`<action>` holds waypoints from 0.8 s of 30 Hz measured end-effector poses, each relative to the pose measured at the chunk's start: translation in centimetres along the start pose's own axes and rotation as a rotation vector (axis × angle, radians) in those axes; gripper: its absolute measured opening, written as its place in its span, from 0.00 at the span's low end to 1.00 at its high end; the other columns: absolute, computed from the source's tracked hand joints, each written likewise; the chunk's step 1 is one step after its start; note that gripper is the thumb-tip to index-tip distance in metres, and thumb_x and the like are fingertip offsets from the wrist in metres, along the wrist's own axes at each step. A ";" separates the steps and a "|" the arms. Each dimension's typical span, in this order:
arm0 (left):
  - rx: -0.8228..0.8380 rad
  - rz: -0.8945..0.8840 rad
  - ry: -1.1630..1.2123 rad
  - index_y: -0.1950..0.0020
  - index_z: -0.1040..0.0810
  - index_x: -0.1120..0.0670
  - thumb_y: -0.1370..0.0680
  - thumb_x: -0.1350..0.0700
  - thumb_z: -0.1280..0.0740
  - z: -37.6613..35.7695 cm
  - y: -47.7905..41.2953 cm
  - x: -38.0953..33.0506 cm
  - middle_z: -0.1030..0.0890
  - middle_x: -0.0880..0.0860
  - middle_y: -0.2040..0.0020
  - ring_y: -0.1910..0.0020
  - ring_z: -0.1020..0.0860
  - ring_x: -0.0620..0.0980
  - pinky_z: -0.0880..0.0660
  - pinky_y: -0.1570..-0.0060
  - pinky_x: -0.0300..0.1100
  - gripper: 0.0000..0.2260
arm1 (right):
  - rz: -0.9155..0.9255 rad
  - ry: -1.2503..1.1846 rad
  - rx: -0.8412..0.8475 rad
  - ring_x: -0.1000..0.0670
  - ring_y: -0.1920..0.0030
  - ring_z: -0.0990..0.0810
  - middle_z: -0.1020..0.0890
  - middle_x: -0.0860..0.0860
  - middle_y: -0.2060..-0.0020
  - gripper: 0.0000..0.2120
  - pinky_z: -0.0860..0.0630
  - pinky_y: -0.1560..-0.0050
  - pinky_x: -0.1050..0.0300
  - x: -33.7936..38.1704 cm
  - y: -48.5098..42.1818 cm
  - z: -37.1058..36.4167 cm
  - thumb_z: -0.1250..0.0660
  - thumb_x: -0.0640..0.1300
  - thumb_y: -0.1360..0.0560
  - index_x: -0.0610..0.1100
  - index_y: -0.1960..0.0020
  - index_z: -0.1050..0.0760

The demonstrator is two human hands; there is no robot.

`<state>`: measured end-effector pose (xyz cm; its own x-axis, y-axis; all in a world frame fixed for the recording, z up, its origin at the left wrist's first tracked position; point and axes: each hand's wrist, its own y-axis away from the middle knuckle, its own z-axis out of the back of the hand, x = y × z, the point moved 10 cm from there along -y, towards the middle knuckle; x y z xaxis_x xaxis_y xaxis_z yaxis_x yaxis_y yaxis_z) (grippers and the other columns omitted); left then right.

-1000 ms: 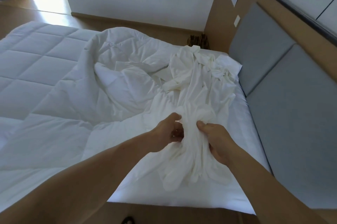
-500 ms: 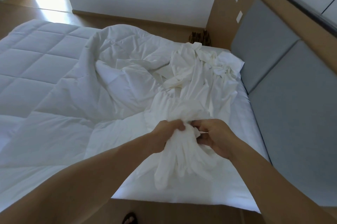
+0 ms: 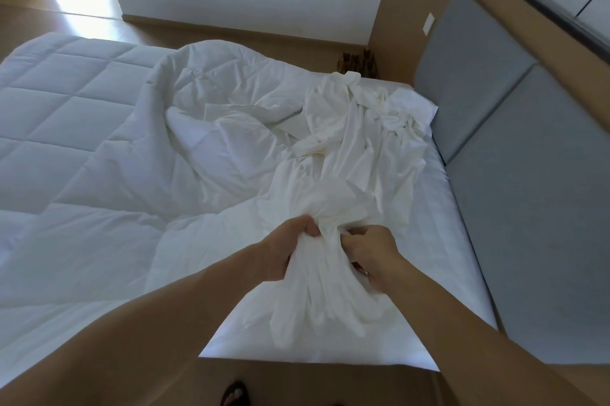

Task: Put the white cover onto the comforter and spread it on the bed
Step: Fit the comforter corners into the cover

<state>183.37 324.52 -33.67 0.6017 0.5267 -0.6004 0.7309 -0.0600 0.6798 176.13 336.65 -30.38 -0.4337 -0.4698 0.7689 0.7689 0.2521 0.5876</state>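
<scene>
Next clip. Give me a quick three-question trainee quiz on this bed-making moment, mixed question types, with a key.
1. True or false: the white cover already encloses the quilted comforter.
2. What do the left hand and right hand grip? A) bunched cover B) comforter corner C) pillow
3. Fill in: the cover lies between the comforter and the grey padded ____.
Key: 1 false; 2 A; 3 headboard.

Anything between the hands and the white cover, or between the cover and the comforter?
Nothing visible. The left hand and right hand both grip the bunched white cover directly. The comforter lies crumpled right beside it on the bed, with no other object between them.
</scene>
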 end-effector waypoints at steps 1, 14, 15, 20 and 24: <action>-0.008 -0.001 -0.009 0.37 0.23 0.60 0.35 0.54 0.31 0.2 0.0 0.0 0.17 0.61 0.48 0.50 0.18 0.61 0.21 0.48 0.53 0.27 | 0.007 0.000 -0.030 0.40 0.54 0.15 0.14 0.41 0.58 0.02 0.18 0.47 0.43 0.0 -0.1 0.2 0.27 0.39 0.27 0.40 0.58 0.17; 0.012 0.021 0.000 0.36 0.23 0.62 0.36 0.54 0.31 1.4 -0.2 1.1 0.18 0.63 0.47 0.49 0.19 0.62 0.23 0.42 0.56 0.29 | 0.047 0.024 0.005 0.44 0.53 0.15 0.14 0.44 0.56 0.05 0.17 0.53 0.51 -0.9 0.4 -0.6 0.31 0.35 0.24 0.42 0.53 0.18; 0.011 0.028 -0.008 0.38 0.23 0.62 0.36 0.54 0.32 1.4 0.0 1.2 0.18 0.63 0.49 0.51 0.19 0.61 0.22 0.44 0.55 0.27 | 0.038 0.018 -0.001 0.43 0.53 0.15 0.14 0.43 0.56 0.05 0.17 0.52 0.50 -1.2 0.5 -0.5 0.31 0.34 0.24 0.41 0.53 0.18; 0.005 0.002 -0.003 0.34 0.24 0.62 0.35 0.55 0.30 1.6 0.5 0.3 0.19 0.64 0.43 0.46 0.19 0.62 0.23 0.41 0.56 0.30 | -0.026 -0.206 0.020 0.43 0.59 0.15 0.14 0.42 0.60 0.05 0.19 0.61 0.52 -1.3 1.2 0.0 0.30 0.30 0.26 0.36 0.53 0.18; -0.050 -0.046 0.002 0.33 0.25 0.62 0.36 0.56 0.28 3.0 1.1 -1.2 0.19 0.64 0.41 0.44 0.19 0.63 0.24 0.40 0.59 0.31 | -0.007 -0.243 0.024 0.43 0.56 0.15 0.14 0.42 0.55 0.06 0.21 0.62 0.54 0.1 1.2 0.4 0.28 0.30 0.27 0.37 0.51 0.19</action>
<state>184.44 321.33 -33.48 0.5676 0.5293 -0.6306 0.7404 0.0066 0.6721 176.82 337.26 -29.43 -0.5417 -0.2548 0.8010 0.7551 0.2713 0.5969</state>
